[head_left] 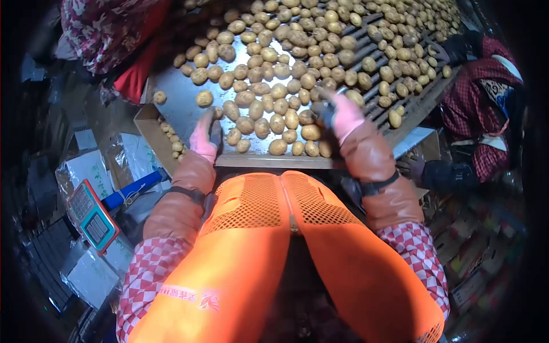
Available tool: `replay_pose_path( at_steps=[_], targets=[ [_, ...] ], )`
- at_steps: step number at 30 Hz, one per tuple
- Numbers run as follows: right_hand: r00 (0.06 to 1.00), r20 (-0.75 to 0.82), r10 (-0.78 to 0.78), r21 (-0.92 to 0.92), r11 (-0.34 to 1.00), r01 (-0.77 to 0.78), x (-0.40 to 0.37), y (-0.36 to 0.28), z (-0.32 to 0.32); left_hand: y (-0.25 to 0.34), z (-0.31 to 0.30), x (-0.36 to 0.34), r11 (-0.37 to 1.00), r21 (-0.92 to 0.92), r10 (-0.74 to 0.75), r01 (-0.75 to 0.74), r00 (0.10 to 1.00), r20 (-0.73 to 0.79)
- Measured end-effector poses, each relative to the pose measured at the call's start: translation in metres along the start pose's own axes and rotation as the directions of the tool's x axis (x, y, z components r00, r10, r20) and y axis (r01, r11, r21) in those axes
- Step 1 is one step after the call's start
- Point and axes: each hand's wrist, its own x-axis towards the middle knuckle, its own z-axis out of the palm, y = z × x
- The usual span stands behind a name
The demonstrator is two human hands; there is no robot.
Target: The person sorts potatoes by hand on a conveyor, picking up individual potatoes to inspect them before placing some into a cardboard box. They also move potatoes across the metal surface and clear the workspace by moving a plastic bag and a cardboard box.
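Observation:
Many potatoes [255, 108] lie spread over a metal sorting table [177, 94]. My left hand [206, 136], in a pink and dark glove, rests at the near left part of the table. Its fingers are stretched out beside a potato [217, 112] and do not wrap round it. My right hand [338, 114], in a similar glove, is over the right side among the potatoes, near the slatted part [369, 54]. Motion smears its fingers, so I cannot see whether they hold anything.
A cardboard box [150, 128] with potatoes stands left of the table. A scale display [93, 217] on a blue post [134, 188] is lower left. One co-worker's sleeve [486, 103] reaches in from the right; another person [108, 31] stands at upper left.

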Motion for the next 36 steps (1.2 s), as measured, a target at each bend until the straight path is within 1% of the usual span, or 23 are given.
replay_pose_path(
  at_steps=[1,2,3,5,6,8,10,12,15,18,19,21,22,23,25,28,30,31,32,33,34,35,36],
  targets=[
    [0.993,0.058,-0.105,-0.201,0.973,0.114,-0.014,0.003,0.022,-0.004,0.002,0.0,1.0,0.018,0.001,-0.001,1.0,-0.006],
    [0.982,0.179,-0.061,-0.624,0.764,0.162,-0.026,-0.037,0.03,-0.007,0.003,-0.001,1.0,0.009,-0.012,0.012,1.0,-0.015],
    [0.978,0.182,-0.1,-0.757,0.621,0.204,-0.028,-0.04,0.044,-0.002,-0.001,0.0,0.999,-0.02,-0.029,0.028,1.0,-0.008],
    [0.984,0.156,0.09,-0.753,0.655,0.06,-0.019,-0.052,0.048,-0.011,0.002,-0.002,0.995,-0.046,-0.084,0.083,0.996,-0.012],
    [0.991,0.129,0.038,-0.703,0.708,0.064,-0.017,-0.039,0.045,-0.018,0.006,-0.002,0.996,-0.039,-0.082,0.081,0.997,-0.012],
    [0.996,0.092,0.015,-0.679,0.732,0.051,-0.016,-0.017,0.041,-0.033,0.009,-0.007,0.927,-0.261,-0.278,0.268,0.961,0.001],
    [0.998,0.047,0.035,-0.656,0.755,0.005,-0.014,-0.011,0.034,-0.042,0.008,-0.01,0.922,-0.255,-0.309,0.292,0.951,-0.028],
    [0.996,-0.024,-0.091,-0.62,0.782,0.057,-0.009,0.002,0.028,-0.042,0.001,-0.008,0.917,-0.249,-0.336,0.312,0.94,-0.06],
    [0.99,-0.096,-0.106,-0.551,0.834,0.036,0.006,0.025,0.017,-0.021,-0.014,0.003,0.963,-0.073,-0.271,0.261,0.94,-0.206],
    [0.975,-0.223,-0.005,-0.489,0.866,-0.108,-0.003,0.007,0.012,0.029,-0.033,0.035,0.978,-0.103,-0.176,0.182,0.982,0.062],
    [0.975,-0.224,-0.007,-0.496,0.862,-0.108,-0.007,0.006,0.007,0.04,-0.029,0.044,0.99,0.024,-0.14,0.138,0.971,0.194],
    [0.932,-0.286,-0.224,-0.276,0.95,0.144,-0.03,-0.022,0.005,0.056,-0.011,0.057,0.957,0.209,-0.273,0.204,0.876,0.397],
    [0.955,-0.295,0.033,0.091,0.996,-0.006,-0.038,-0.025,0.006,0.05,0.005,0.056,0.953,0.252,-0.256,0.17,0.895,0.365],
    [0.954,-0.298,0.034,0.091,0.996,-0.007,-0.05,-0.027,0.0,0.041,0.022,0.053,0.945,0.296,-0.236,0.136,0.912,0.335],
    [0.945,-0.077,0.319,0.272,0.918,-0.288,-0.081,-0.031,-0.024,0.04,0.03,0.064,0.927,0.294,-0.321,0.233,0.899,0.298],
    [0.956,-0.023,0.291,0.011,0.957,-0.291,-0.152,0.004,-0.061,0.03,0.035,0.071,0.883,0.229,-0.466,0.409,0.823,0.325],
    [0.935,0.011,0.355,-0.107,0.93,-0.352,-0.18,0.023,-0.075,0.037,0.016,0.066,0.908,0.202,-0.416,0.368,0.855,0.31],
    [0.998,-0.006,0.06,-0.543,0.838,-0.053,-0.192,0.008,-0.082,0.046,0.008,0.065,0.928,0.17,-0.369,0.332,0.883,0.291],
    [0.972,0.118,-0.203,-0.854,0.478,0.203,-0.201,-0.004,-0.083,0.062,0.001,0.068,0.945,0.149,-0.326,0.29,0.865,0.382],
    [0.976,0.106,-0.19,-0.855,0.484,0.187,-0.2,-0.01,-0.073,0.079,-0.001,0.07,0.948,0.148,-0.319,0.283,0.86,0.398],
    [0.987,-0.151,0.052,-0.342,0.934,-0.102,-0.19,-0.017,-0.059,0.098,0.001,0.072,0.946,0.298,-0.258,0.128,0.853,0.454],
    [0.899,-0.208,0.385,0.369,0.882,-0.292,-0.179,-0.024,-0.048,0.111,0.008,0.076,0.907,0.417,-0.192,-0.049,0.835,0.516],
    [0.905,-0.16,0.394,0.364,0.876,-0.317,-0.167,-0.021,-0.037,0.114,0.02,0.087,0.872,0.472,-0.238,-0.131,0.729,0.642]
  ],
)
